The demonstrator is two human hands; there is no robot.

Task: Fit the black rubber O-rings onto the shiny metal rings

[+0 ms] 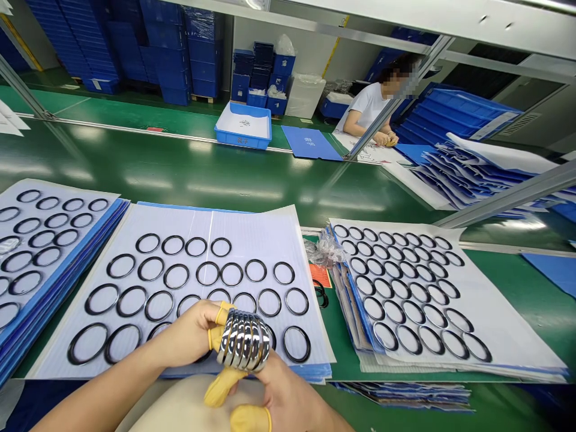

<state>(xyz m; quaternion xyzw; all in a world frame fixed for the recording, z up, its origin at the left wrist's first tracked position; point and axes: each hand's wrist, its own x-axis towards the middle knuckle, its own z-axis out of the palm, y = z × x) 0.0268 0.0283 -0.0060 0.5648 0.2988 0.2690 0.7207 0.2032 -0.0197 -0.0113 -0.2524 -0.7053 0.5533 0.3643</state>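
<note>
A stack of several shiny metal rings point(245, 341) is held in front of me, low in the middle of the head view. My left hand point(198, 333) comes from the left, its yellow-cotted fingertips pressed against the stack's left side. Below and to the right, my right hand point(290, 393) bears the stack, which seems to sit around its fingers; yellow cots cover its fingertips too. Beneath both hands, a white sheet point(265, 231) carries rows of dark-edged rings point(297, 344), some of them hidden by the hands and the stack.
To the right, another sheet point(499, 306) bears rows of rings on a layered pile. More rings lie on a stack point(101, 225) at left. Crumpled clear plastic point(326, 249) lies between piles. A blue tray point(243, 139) and a seated person point(366, 108) are across the green bench point(180, 159).
</note>
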